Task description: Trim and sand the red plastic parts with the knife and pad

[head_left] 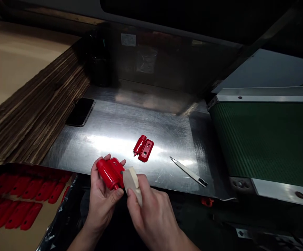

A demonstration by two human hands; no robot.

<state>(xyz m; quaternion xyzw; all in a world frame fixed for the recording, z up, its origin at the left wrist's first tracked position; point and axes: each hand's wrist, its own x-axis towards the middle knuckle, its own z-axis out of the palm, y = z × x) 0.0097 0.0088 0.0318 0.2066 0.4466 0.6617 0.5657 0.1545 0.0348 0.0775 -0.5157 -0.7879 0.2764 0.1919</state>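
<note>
Left hand [101, 195] grips a red plastic part [110, 173] at the near edge of the metal worktop [109, 129], fingers closed around it. Right hand [151, 212] has a closed grip on a pale cloth-wrapped block [131, 181], pressed against the part's end. Second red part [143, 148] lies mid-worktop, a thin blade [188, 171] right of it, a phone [80, 111] far left. Red parts in rows [17, 202] lower left, green conveyor [266, 139] right.

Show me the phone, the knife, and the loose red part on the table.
phone [80, 111], head view, screen centre
knife [188, 171], head view, mid-blade
loose red part [143, 148], head view, its middle
</note>
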